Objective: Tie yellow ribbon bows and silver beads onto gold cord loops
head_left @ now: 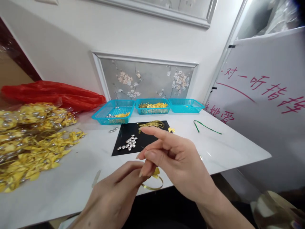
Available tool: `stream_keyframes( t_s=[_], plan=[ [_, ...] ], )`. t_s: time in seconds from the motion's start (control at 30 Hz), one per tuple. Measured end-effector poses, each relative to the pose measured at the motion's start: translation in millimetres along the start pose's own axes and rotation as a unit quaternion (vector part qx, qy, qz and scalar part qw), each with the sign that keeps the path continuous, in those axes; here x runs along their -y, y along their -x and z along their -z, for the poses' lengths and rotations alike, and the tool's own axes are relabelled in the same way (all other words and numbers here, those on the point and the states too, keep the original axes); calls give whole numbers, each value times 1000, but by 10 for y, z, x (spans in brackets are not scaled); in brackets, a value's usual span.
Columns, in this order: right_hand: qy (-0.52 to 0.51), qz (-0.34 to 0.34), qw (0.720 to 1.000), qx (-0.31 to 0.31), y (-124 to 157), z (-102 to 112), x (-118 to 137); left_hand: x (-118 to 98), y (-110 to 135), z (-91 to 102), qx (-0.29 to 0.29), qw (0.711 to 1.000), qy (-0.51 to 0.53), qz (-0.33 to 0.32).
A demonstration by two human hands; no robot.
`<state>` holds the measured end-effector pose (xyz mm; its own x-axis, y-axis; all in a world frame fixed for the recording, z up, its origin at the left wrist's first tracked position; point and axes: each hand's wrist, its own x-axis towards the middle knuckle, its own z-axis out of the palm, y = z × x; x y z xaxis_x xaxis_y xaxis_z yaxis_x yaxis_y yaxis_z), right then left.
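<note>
My left hand [119, 187] is closed at the front of the table, its fingertips meeting those of my right hand. Below them hangs a gold cord loop [153, 188] with a yellow ribbon bow [156, 172] on it, partly hidden by my fingers. My right hand [178, 159] pinches thumb against a finger, the index finger stretched out above; a thin dark tip shows at the pinch, too small to name. Behind my hands, silver beads [130, 142] and a bundle of gold cords [152, 125] lie on a black mat [119, 140]. A loose yellow bow [171, 130] sits at the mat's right edge.
Three blue baskets stand along the wall: the left basket [100, 116] with beads and yellow pieces, the middle basket [152, 111] with yellow pieces, and the right basket [187, 109]. Finished-looking yellow strands [47, 149] and red plastic [54, 95] cover the left. A green cord [208, 127] lies right.
</note>
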<state>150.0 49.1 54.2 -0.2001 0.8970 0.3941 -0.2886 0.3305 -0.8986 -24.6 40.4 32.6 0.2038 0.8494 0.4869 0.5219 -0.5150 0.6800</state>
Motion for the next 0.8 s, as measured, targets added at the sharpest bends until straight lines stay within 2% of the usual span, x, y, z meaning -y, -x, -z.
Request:
stream_keyframes(
  t_s=[0.1, 0.17, 0.23, 0.4, 0.5, 0.67, 0.8],
  plan=[
    [108, 35, 993, -29, 84, 61, -43, 42, 24, 43, -4, 995, -51, -85],
    [198, 79, 976, -51, 150, 111, -71, 37, 40, 46, -10, 995, -52, -84],
    [251, 111, 960, -56, 214, 148, -91, 20, 51, 31, -8, 998, -26, -48],
    [291, 144, 945, -47, 315, 145, -107, 13, 73, -13, -4, 995, 84, 56],
    [281, 111, 953, -39, 298, 130, -122, 35, 75, -14, -5, 991, 116, 64],
    [233, 40, 971, -26, 215, 152, -168, 62, 104, 2, 35, 990, 119, 64],
    [192, 4, 981, -24, 204, 164, -206, 25, 173, 26, 8, 992, 81, 96]
  ],
)
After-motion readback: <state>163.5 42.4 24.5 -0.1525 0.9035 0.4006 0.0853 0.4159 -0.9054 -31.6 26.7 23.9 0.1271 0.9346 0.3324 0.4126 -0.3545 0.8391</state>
